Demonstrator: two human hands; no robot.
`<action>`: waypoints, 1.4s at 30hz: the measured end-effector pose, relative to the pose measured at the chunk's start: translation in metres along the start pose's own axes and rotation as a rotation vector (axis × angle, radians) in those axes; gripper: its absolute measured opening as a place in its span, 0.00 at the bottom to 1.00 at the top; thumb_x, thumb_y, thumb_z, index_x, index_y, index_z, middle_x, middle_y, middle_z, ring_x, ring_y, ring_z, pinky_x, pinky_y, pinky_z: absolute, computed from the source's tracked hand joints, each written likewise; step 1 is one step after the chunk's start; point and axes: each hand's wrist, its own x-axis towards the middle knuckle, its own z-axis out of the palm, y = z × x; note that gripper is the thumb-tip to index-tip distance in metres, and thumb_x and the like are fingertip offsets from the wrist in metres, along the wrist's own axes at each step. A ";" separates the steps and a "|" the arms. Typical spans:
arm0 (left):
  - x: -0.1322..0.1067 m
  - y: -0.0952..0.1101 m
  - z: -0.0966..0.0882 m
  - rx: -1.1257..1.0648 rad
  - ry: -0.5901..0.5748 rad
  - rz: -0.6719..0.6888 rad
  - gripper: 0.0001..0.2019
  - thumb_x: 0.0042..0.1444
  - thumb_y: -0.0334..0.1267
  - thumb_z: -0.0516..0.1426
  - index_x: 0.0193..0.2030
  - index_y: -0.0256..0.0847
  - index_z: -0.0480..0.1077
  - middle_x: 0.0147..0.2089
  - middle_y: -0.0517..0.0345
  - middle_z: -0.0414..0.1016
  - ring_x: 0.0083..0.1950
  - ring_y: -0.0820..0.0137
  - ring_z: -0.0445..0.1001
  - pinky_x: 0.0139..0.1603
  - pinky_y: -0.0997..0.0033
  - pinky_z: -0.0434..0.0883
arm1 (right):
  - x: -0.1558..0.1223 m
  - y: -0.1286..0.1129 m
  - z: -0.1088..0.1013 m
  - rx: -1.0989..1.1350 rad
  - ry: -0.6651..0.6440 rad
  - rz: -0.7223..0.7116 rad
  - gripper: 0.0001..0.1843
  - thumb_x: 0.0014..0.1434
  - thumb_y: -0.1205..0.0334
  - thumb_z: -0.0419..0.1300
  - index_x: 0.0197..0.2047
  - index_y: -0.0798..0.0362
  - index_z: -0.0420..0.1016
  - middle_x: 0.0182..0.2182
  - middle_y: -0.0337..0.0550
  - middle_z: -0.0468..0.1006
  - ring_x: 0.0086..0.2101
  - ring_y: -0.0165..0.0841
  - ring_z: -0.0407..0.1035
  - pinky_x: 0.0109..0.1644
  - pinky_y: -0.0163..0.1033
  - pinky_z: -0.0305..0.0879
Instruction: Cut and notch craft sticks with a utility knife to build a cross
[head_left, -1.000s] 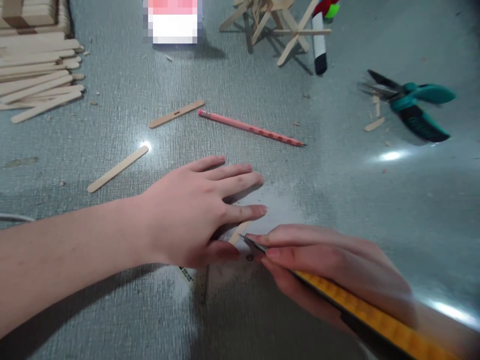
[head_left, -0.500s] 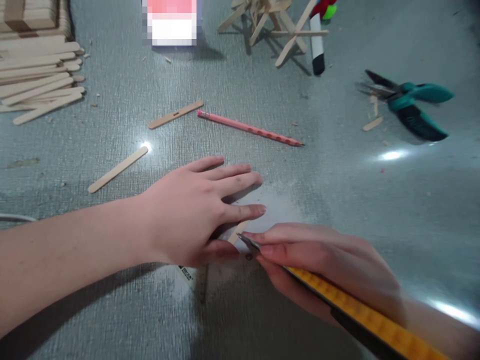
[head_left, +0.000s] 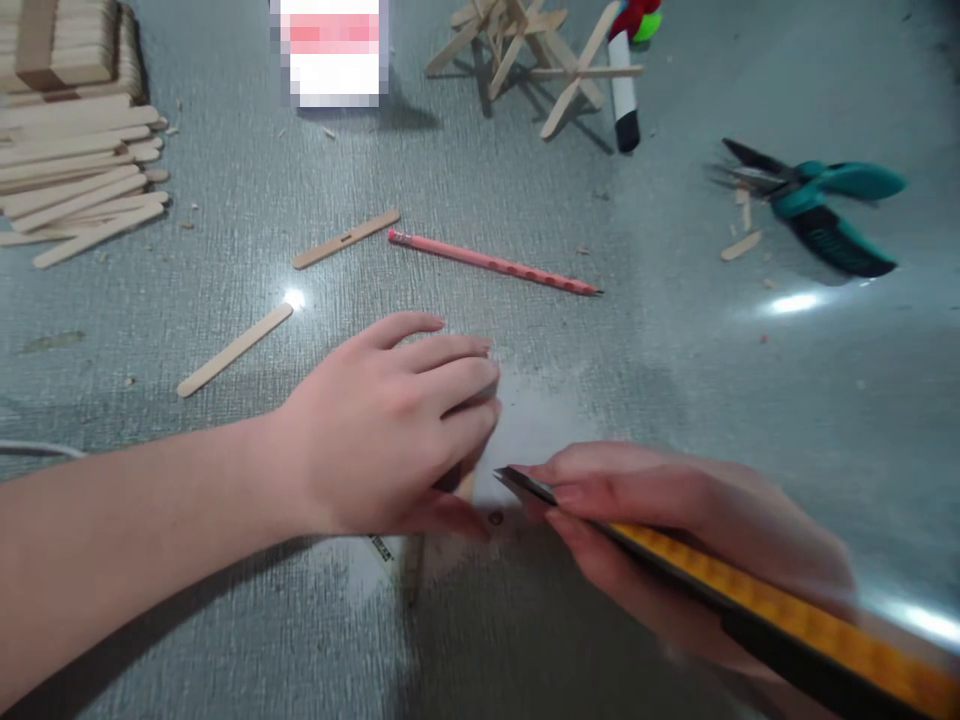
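My left hand (head_left: 409,420) is palm down over a wooden craft stick (head_left: 467,482), its fingers bent in and gripping it; most of the stick is hidden beneath. A clear plastic ruler (head_left: 411,570) pokes out below this hand, next to a small printed label (head_left: 381,549). Held in my right hand (head_left: 675,500) is a yellow and black utility knife (head_left: 720,570). Its blade points left, a short gap away from the stick and my left fingers.
Two loose craft sticks (head_left: 236,350) and a pink pencil (head_left: 495,263) lie beyond my hands. Teal-handled pliers (head_left: 814,205) rest at right among wood scraps. Stick piles (head_left: 82,180) fill the far left. A crossed-stick structure (head_left: 525,50) and a marker (head_left: 624,95) are at the back.
My left fingers have curled in from lying spread, pulling back toward the stick. My right hand has drawn the knife right, lifting its tip away from the stick.
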 end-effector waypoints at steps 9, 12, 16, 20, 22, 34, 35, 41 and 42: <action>0.005 -0.013 -0.009 -0.458 -0.110 -0.052 0.06 0.60 0.31 0.58 0.38 0.41 0.78 0.51 0.56 0.78 0.51 0.65 0.75 0.57 0.59 0.68 | -0.005 0.006 0.006 0.046 0.097 0.040 0.14 0.58 0.74 0.63 0.43 0.46 0.74 0.34 0.37 0.85 0.31 0.30 0.82 0.35 0.31 0.79; 0.006 -0.014 -0.007 -0.463 -0.064 -0.061 0.10 0.63 0.28 0.57 0.36 0.41 0.79 0.45 0.55 0.79 0.45 0.68 0.74 0.50 0.64 0.69 | -0.007 0.002 0.009 0.035 0.137 0.087 0.15 0.58 0.75 0.63 0.43 0.46 0.75 0.35 0.37 0.86 0.32 0.30 0.82 0.37 0.32 0.80; 0.005 -0.011 -0.004 -0.398 -0.042 -0.048 0.10 0.65 0.32 0.57 0.34 0.41 0.80 0.39 0.57 0.78 0.38 0.70 0.73 0.47 0.63 0.66 | -0.008 -0.001 0.011 0.039 0.152 0.107 0.15 0.57 0.75 0.64 0.44 0.46 0.76 0.35 0.37 0.86 0.32 0.30 0.82 0.36 0.33 0.80; 0.003 -0.010 -0.003 -0.366 -0.043 -0.023 0.10 0.66 0.33 0.59 0.35 0.43 0.80 0.38 0.59 0.79 0.38 0.70 0.72 0.47 0.63 0.64 | -0.004 0.001 0.009 0.070 0.114 0.056 0.15 0.58 0.75 0.63 0.44 0.46 0.75 0.35 0.38 0.86 0.32 0.30 0.82 0.35 0.32 0.80; 0.003 -0.010 -0.003 -0.366 -0.038 -0.023 0.11 0.66 0.33 0.58 0.34 0.42 0.80 0.38 0.59 0.78 0.39 0.70 0.72 0.48 0.63 0.64 | -0.001 0.001 0.008 0.077 0.088 0.040 0.15 0.58 0.76 0.63 0.43 0.47 0.75 0.33 0.38 0.85 0.31 0.29 0.81 0.34 0.31 0.79; 0.004 -0.007 -0.002 -0.316 -0.029 0.013 0.12 0.65 0.31 0.57 0.32 0.41 0.79 0.38 0.58 0.78 0.38 0.70 0.71 0.45 0.63 0.66 | 0.004 -0.004 0.008 0.006 0.026 0.016 0.14 0.57 0.75 0.62 0.41 0.46 0.74 0.29 0.36 0.85 0.26 0.30 0.80 0.30 0.32 0.78; 0.004 -0.007 -0.002 -0.308 -0.034 0.015 0.12 0.65 0.31 0.57 0.31 0.41 0.79 0.39 0.57 0.78 0.38 0.70 0.71 0.45 0.63 0.67 | 0.004 -0.004 0.008 0.005 0.018 0.015 0.14 0.57 0.75 0.61 0.41 0.45 0.74 0.29 0.36 0.85 0.26 0.31 0.80 0.29 0.32 0.78; 0.004 -0.005 -0.006 -0.225 -0.083 0.070 0.12 0.64 0.31 0.54 0.34 0.39 0.78 0.40 0.53 0.78 0.39 0.66 0.71 0.44 0.61 0.70 | 0.010 -0.013 0.006 -0.038 -0.037 -0.013 0.14 0.59 0.76 0.60 0.41 0.45 0.74 0.27 0.35 0.81 0.22 0.28 0.75 0.25 0.32 0.73; 0.004 -0.004 -0.007 -0.211 -0.094 0.094 0.12 0.64 0.32 0.54 0.35 0.37 0.78 0.40 0.51 0.77 0.38 0.65 0.71 0.43 0.60 0.70 | 0.011 -0.016 0.007 -0.030 -0.052 -0.005 0.14 0.59 0.76 0.59 0.41 0.45 0.74 0.27 0.35 0.81 0.22 0.28 0.75 0.25 0.32 0.72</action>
